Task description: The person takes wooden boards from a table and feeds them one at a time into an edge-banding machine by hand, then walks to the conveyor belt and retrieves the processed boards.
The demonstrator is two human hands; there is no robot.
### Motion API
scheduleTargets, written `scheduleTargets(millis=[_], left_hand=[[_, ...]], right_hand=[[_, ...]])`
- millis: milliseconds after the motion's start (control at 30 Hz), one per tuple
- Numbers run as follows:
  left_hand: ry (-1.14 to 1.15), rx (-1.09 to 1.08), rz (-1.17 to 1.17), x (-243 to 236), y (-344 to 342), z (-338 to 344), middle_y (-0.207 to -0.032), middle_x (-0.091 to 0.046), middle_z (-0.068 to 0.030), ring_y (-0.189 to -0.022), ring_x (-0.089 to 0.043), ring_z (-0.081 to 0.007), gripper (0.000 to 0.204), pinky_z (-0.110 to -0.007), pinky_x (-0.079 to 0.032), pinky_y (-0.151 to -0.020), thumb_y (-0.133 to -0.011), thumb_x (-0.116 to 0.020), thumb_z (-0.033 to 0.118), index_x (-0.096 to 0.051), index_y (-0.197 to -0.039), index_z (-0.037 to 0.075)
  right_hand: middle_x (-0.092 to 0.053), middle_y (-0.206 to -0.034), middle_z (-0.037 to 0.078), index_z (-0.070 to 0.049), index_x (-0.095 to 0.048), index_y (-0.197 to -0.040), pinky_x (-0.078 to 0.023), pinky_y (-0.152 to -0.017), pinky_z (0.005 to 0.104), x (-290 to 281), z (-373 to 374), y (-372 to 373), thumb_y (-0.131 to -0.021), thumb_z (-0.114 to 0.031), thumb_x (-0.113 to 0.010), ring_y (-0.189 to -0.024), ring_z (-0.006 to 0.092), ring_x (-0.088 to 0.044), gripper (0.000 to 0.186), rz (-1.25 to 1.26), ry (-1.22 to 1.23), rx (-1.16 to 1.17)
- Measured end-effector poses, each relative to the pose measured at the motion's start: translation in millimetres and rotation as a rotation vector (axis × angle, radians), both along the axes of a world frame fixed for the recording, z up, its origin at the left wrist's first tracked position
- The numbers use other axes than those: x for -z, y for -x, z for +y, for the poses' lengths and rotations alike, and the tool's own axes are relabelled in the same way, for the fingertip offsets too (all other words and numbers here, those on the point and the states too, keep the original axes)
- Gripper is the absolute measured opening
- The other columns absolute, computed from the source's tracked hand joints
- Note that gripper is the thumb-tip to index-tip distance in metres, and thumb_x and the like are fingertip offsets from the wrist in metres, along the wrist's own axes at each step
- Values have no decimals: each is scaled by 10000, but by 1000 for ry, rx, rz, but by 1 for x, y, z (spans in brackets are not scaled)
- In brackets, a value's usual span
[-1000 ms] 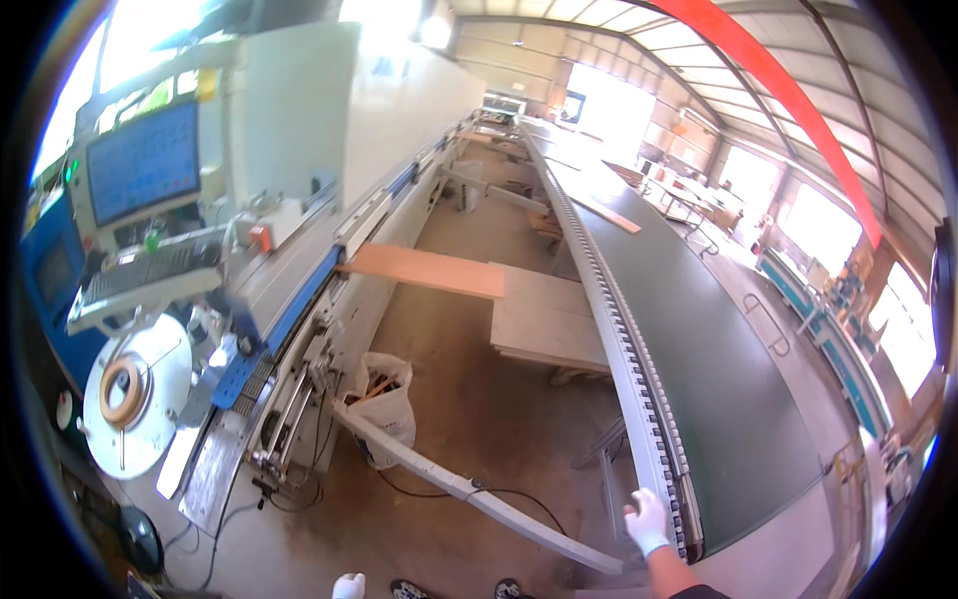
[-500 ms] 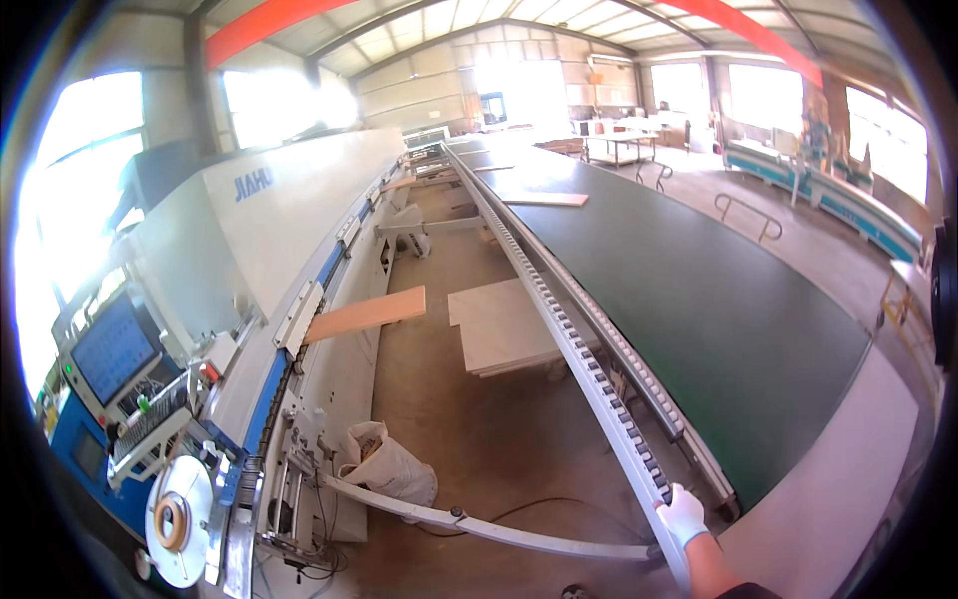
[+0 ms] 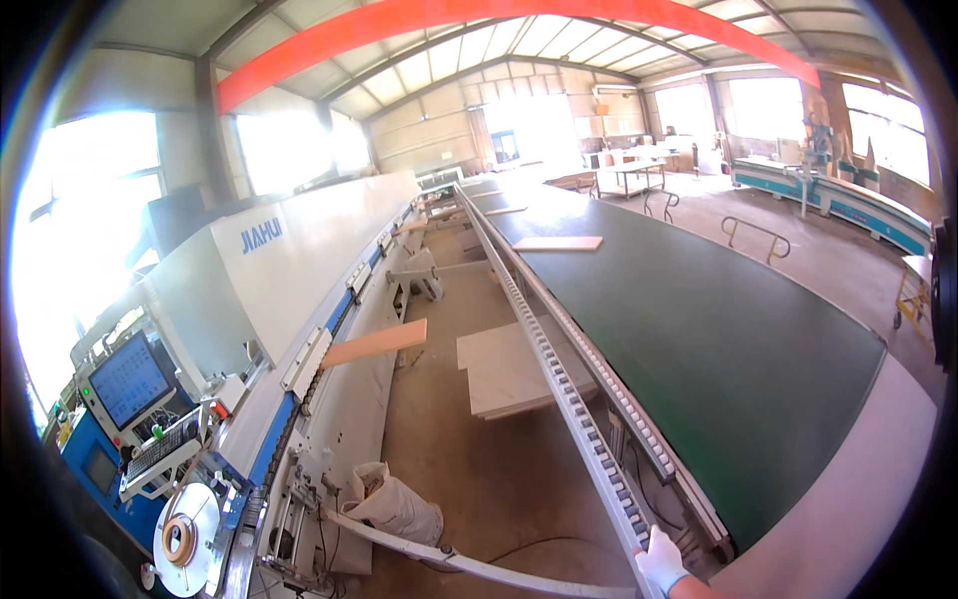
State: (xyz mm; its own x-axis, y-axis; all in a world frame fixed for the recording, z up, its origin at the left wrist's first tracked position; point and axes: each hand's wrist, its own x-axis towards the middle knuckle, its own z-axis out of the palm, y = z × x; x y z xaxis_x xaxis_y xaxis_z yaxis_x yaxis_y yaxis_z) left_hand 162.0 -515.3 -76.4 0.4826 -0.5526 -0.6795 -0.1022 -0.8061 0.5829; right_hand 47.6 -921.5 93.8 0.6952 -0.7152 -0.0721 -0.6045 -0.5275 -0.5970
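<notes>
My right hand (image 3: pixel 661 562), in a white glove, is at the near end of the long roller rail (image 3: pixel 574 424), its fingers closed over the rail's edge. My left hand is out of view. Across the gap on the left, a narrow orange-brown board (image 3: pixel 384 342) sticks out from the feed track of a long white machine (image 3: pixel 299 225). Farther along the same track another small board (image 3: pixel 410 228) juts out. To the right of the rail runs a wide dark green conveyor belt (image 3: pixel 689 349), where a pale wooden strip (image 3: pixel 559 244) lies toward the far end.
A curved white bar (image 3: pixel 489 571) crosses low between machine and rail. White panels (image 3: pixel 509 369) are stacked low in the gap, near a white sack (image 3: pixel 399 509). At the left stand a monitor (image 3: pixel 130 379) and a reel of edge tape (image 3: pixel 187 537). Metal hoop rails (image 3: pixel 755 238) stand beyond the belt.
The view has tilted up a little, so the machine, belt and boards sit lower in the picture. My right hand stays on the rail and now appears lower and slightly farther left.
</notes>
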Motion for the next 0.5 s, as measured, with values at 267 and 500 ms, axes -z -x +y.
scheduleTargets(millis=[267,500], left_hand=[[615,-717,-114,-56,-56,-35,-1079,-673,-113,-1033,-594,-214,357,-330,-455,-947,-954,-594,263,-634,-1158,-27],[1207,-480,-845,-432,-100,-100,-1155,-635,-119,-1060,-594,-198,365,-326,-468,-934,-872,-584,20,-571,-1229,-54]], right_hand=[[-583,-1175,319,64,-441,-1345,-452,-961,480,-22,16,13,-813,-195,-560,-1109,446,-568,603,-134,-88,-8],[-582,-1168,319,65,-430,-1355,-459,-938,475,-17,14,10,-823,-187,-547,-1095,448,-568,600,-192,-93,-44]])
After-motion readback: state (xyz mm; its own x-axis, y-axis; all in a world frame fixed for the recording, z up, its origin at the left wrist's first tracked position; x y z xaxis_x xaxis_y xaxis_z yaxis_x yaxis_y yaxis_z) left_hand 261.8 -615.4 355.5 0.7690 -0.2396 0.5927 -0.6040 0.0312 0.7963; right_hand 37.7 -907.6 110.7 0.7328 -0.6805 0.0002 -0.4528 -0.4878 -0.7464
